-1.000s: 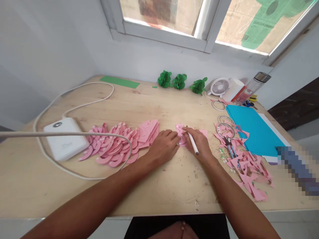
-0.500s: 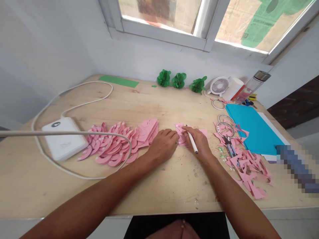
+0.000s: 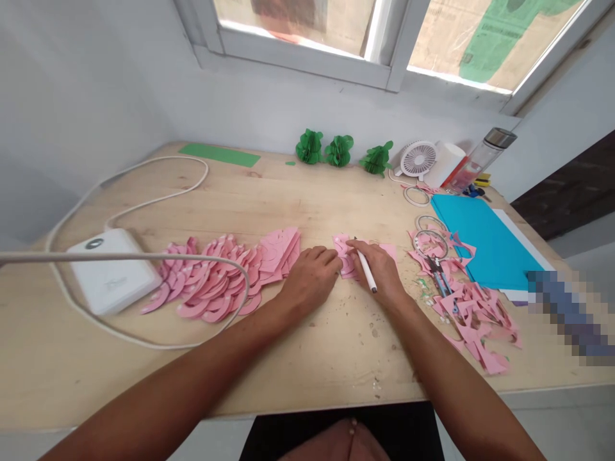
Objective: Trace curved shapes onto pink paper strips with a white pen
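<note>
A small pink paper piece (image 3: 340,246) with curved outlines lies flat on the table, partly covered by my fingers. My left hand (image 3: 314,275) rests on the table with its fingers curled together, fingertips at the left edge of that paper. A white pen (image 3: 368,272) with dark ends is held in my right hand (image 3: 379,269), lying along the fingers. The right fingertips are over the pink paper, and more pink paper (image 3: 388,249) shows beyond them. To the left sits a heap of curved pink cutouts (image 3: 216,282) beside stacked marked pink sheets (image 3: 281,250).
At left, a white power bank (image 3: 113,272) has a white cable (image 3: 50,246) looping over the table. Pink scraps (image 3: 480,320), scissors (image 3: 439,275), tape rolls (image 3: 431,244) and a blue folder (image 3: 485,240) lie right. Green paper puffs (image 3: 339,152), a fan (image 3: 418,159) and a bottle (image 3: 485,160) stand behind.
The whole view has shifted slightly as my head moved. Both hands, the pen and the pink paper keep nearly the same places relative to one another.
</note>
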A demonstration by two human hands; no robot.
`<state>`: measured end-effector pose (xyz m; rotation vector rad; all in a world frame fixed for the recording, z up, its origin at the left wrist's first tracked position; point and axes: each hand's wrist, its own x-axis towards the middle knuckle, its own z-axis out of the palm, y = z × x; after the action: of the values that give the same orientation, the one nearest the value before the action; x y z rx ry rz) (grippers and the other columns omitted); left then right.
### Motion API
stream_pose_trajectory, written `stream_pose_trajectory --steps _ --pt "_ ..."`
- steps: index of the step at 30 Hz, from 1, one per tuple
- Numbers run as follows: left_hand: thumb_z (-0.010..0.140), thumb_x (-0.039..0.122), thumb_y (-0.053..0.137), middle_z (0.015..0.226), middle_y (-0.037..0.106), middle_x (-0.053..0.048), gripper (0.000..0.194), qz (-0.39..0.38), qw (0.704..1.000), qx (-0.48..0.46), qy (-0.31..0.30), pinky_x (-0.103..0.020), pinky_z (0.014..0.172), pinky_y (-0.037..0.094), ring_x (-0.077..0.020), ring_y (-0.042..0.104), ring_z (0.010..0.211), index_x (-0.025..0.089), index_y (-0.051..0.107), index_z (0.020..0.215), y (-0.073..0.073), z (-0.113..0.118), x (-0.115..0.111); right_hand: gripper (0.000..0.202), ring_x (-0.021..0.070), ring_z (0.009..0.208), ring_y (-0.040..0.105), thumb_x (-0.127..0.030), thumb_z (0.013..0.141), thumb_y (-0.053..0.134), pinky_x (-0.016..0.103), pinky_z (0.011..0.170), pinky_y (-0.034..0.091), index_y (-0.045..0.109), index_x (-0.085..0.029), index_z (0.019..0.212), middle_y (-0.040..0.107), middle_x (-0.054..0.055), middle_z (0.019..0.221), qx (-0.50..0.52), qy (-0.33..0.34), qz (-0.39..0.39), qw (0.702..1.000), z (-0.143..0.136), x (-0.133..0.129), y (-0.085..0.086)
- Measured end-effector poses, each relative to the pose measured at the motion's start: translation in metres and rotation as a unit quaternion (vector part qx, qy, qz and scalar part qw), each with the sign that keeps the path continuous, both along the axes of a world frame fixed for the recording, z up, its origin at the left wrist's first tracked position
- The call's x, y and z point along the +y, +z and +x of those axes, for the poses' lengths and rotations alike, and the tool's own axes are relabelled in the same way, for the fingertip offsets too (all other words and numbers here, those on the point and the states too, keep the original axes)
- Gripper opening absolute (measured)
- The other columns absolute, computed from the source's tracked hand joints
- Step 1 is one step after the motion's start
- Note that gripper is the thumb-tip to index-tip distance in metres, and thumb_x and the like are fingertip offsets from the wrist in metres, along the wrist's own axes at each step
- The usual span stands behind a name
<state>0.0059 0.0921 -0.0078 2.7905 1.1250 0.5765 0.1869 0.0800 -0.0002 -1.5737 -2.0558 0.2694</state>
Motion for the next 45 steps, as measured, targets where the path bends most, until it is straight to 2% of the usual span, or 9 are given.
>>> stream_pose_trajectory --steps 7,17,34,45 --pt "0.089 0.01 0.043 0.106 0.065 -0.008 0.018 -0.009 1.0 0.004 -0.003 -0.041 0.089 0.044 -0.0234 0.053 0.104 0.018 0.06 0.09 -0.0008 -0.0005 0.0006 0.032 0.0208 0.091 0.063 -0.02 0.09 0.049 0.032 0.082 0.048 0.063 -0.025 0.119 0.071 0.006 0.098 -0.003 -0.006 0.001 1.0 -0.0015 -0.0006 0.0025" --pt "0.089 0.013 0.046 0.108 0.065 -0.008 0.016 -0.024 0.999 -0.022 -0.008 -0.043 0.091 0.044 -0.0233 0.054 0.104 0.019 0.061 0.089 0.0023 -0.0011 -0.0009 0.032 0.0209 0.084 0.062 -0.022 0.091 0.048 0.031 0.075 0.047 0.063 -0.024 0.119 0.07 0.007 0.089 -0.025 -0.025 -0.003 0.999 -0.0003 -0.0009 0.0046" --pt "0.09 0.014 0.044 0.109 0.065 -0.008 0.02 -0.029 0.999 -0.028 -0.012 -0.043 0.09 0.045 -0.023 0.055 0.104 0.019 0.062 0.089 0.0033 -0.0017 -0.0004 0.032 0.0211 0.088 0.063 -0.021 0.09 0.049 0.031 0.078 0.048 0.064 -0.026 0.117 0.071 0.006 0.095 -0.013 -0.022 -0.004 1.0 -0.0009 -0.0009 0.0047" --pt "0.09 0.013 0.044 0.108 0.066 -0.008 0.02 -0.033 0.999 -0.024 -0.015 -0.042 0.09 0.045 -0.0232 0.055 0.104 0.019 0.063 0.089 0.0042 -0.0014 -0.0005 0.03 0.021 0.087 0.063 -0.022 0.09 0.049 0.031 0.077 0.048 0.065 -0.025 0.116 0.071 0.006 0.091 -0.015 -0.023 -0.002 1.0 -0.0012 -0.0009 0.0035"
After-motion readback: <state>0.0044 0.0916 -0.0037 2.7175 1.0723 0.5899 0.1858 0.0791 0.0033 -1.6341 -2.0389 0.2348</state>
